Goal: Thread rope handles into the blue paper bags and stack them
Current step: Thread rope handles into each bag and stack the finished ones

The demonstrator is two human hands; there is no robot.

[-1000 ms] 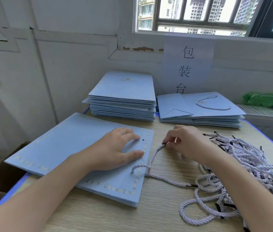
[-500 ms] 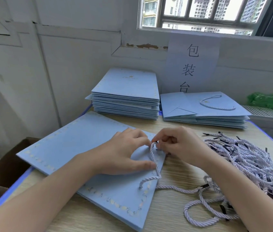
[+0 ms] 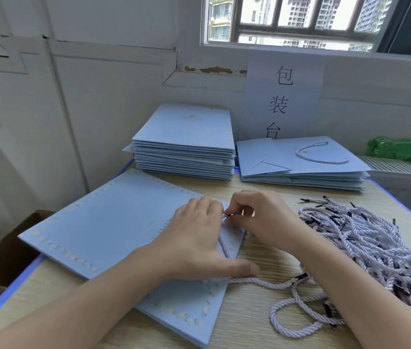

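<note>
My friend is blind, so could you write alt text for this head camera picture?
A person's right hand pinches a rope handle at the edge of a flat blue paper bag on a wooden table, while the left hand presses the bag. Loose ropes lie right; two bag stacks sit behind.

wooden table point(image 3: 254, 323) — blue bags point(image 3: 113, 222), rope pile point(image 3: 365, 248)

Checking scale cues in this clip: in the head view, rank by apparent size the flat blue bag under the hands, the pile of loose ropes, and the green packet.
1. Blue bag under the hands, though it lies nearest the camera.
2. Pile of loose ropes.
3. Green packet, far back, so it looks smaller than it is.
</note>
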